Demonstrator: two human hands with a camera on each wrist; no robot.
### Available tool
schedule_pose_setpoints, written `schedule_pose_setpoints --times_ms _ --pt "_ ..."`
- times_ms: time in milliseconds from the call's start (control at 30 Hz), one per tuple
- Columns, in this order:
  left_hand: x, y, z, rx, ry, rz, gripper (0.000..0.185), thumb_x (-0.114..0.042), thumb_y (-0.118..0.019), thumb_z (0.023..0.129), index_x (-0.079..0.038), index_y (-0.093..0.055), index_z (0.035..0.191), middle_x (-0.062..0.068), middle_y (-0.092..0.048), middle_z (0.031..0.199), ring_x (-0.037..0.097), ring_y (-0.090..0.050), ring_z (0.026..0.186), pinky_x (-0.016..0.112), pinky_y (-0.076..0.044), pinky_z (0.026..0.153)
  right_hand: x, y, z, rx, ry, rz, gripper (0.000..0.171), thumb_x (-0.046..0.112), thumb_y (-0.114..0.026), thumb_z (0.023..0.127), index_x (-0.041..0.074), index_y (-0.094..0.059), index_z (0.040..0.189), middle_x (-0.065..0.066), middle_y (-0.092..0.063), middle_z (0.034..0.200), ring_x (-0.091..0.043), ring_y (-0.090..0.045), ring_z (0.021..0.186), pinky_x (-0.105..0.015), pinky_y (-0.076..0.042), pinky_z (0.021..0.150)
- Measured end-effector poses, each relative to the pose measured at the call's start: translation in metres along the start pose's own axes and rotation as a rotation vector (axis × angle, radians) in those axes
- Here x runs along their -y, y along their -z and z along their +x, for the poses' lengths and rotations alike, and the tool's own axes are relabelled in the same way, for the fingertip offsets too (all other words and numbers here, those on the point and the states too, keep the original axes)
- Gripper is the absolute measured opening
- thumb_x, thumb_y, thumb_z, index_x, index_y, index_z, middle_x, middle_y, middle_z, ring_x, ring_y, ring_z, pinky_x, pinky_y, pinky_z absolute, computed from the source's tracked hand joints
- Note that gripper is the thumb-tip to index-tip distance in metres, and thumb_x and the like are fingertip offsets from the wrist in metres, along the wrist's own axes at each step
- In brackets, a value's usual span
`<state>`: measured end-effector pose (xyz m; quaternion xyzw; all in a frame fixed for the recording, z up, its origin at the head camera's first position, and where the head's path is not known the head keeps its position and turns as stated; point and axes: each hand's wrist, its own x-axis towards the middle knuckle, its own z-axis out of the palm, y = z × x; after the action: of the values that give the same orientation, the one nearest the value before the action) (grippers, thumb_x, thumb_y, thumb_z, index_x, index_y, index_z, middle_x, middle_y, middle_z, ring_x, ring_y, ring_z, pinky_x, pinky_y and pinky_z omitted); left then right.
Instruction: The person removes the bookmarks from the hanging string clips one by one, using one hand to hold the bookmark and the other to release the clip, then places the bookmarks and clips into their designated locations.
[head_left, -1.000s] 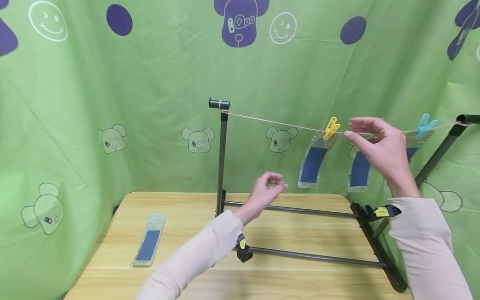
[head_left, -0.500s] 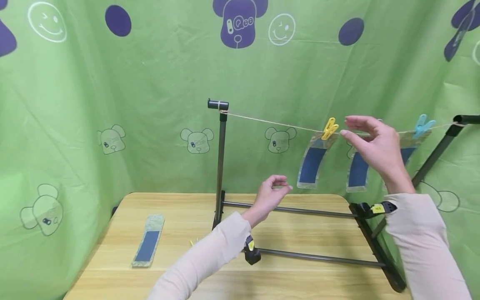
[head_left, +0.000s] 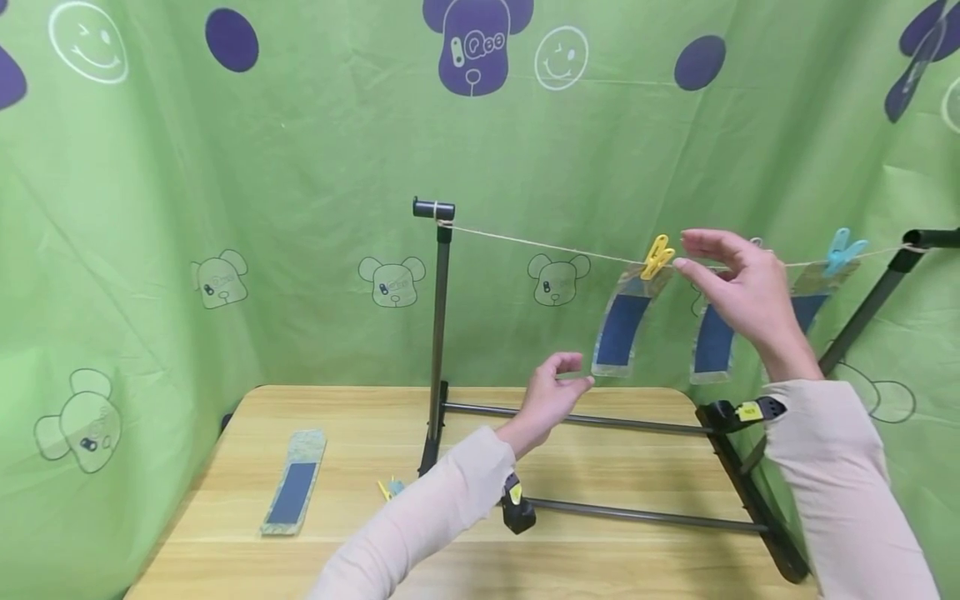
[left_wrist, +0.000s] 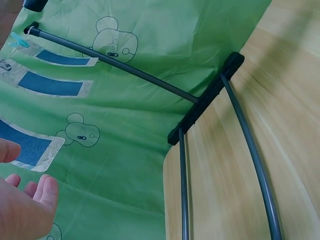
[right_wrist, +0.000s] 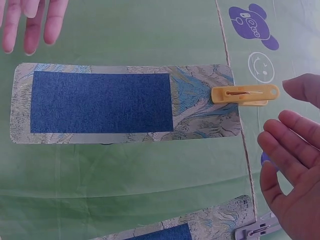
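A patterned strip with a dark blue panel (head_left: 622, 330) hangs from a string, held by a yellow clothespin (right_wrist: 245, 94). My right hand (head_left: 752, 293) is beside that clothespin, thumb and fingers spread apart; in the right wrist view a small gap separates them from its handles. My left hand (head_left: 550, 397) is near the strip's lower end, its thumb and fingers apart and holding nothing. To the right, partly behind my right hand, hang further strips (head_left: 712, 346). A blue clothespin (head_left: 845, 252) and a grey clothespin (right_wrist: 257, 227) fasten these.
The string (head_left: 525, 242) runs between the posts of a black rack (head_left: 441, 333) standing on the wooden table (head_left: 600, 567). Another blue-panelled strip (head_left: 294, 483) lies on the left. Small yellow and blue clothespins (head_left: 391, 487) lie beside my left sleeve. A green curtain (head_left: 322, 167) surrounds the table.
My left hand has moved right and slightly down, closer to the hanging strip's lower end. The clothespins on the table have come into view from behind my sleeve. My right hand has barely shifted.
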<state>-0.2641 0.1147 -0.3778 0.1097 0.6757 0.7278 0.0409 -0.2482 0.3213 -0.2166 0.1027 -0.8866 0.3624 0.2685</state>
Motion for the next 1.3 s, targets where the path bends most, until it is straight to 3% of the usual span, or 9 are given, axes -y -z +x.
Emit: schedule_pose_setpoints --times_ms 167,533,800,1100,1300 --pt "0.000 -0.004 0.002 -0.009 0.020 -0.018 0.037 -0.002 -0.069 0.086 -0.012 -0.061 0.121 -0.003 -0.061 0.110 0.016 -0.062 0.099 0.029 -0.054 0.086 0.000 -0.003 0.001 0.021 0.023 -0.004 0.048 0.035 -0.064 0.094 0.014 -0.055 0.136 -0.009 -0.058 0.132 -0.004 -0.053 0.111 -0.010 -0.043 0.079" --pt "0.002 -0.014 0.003 0.002 0.042 -0.057 0.041 0.002 -0.066 0.087 -0.006 -0.058 0.126 0.008 -0.061 0.119 0.022 -0.061 0.102 0.034 -0.053 0.090 -0.003 -0.007 0.007 0.027 0.041 -0.007 0.049 0.031 -0.063 0.095 0.012 -0.052 0.139 -0.013 -0.057 0.133 -0.010 -0.053 0.115 -0.010 -0.043 0.080" --pt "0.006 -0.018 0.005 0.000 0.042 -0.094 0.040 0.004 -0.064 0.087 0.000 -0.056 0.126 0.008 -0.062 0.113 0.024 -0.062 0.099 0.036 -0.054 0.089 -0.004 -0.008 0.010 0.036 0.035 -0.014 0.050 0.032 -0.062 0.096 0.012 -0.051 0.139 -0.013 -0.056 0.133 -0.009 -0.053 0.115 -0.010 -0.044 0.081" --pt "0.009 -0.021 0.005 -0.007 0.076 -0.157 0.029 0.007 -0.064 0.086 -0.001 -0.062 0.114 0.004 -0.064 0.095 0.021 -0.063 0.089 0.030 -0.056 0.084 -0.005 -0.011 0.010 0.050 0.025 -0.009 0.049 0.033 -0.062 0.096 0.011 -0.052 0.138 -0.014 -0.058 0.131 -0.003 -0.054 0.108 -0.009 -0.044 0.080" --pt "0.010 -0.026 0.006 0.002 0.091 -0.232 0.021 0.009 -0.065 0.084 0.002 -0.063 0.104 0.010 -0.065 0.090 0.032 -0.066 0.092 0.029 -0.057 0.080 -0.005 -0.013 0.010 0.045 0.034 -0.004 0.048 0.033 -0.060 0.097 0.011 -0.052 0.138 -0.014 -0.059 0.129 -0.001 -0.054 0.105 -0.009 -0.044 0.078"
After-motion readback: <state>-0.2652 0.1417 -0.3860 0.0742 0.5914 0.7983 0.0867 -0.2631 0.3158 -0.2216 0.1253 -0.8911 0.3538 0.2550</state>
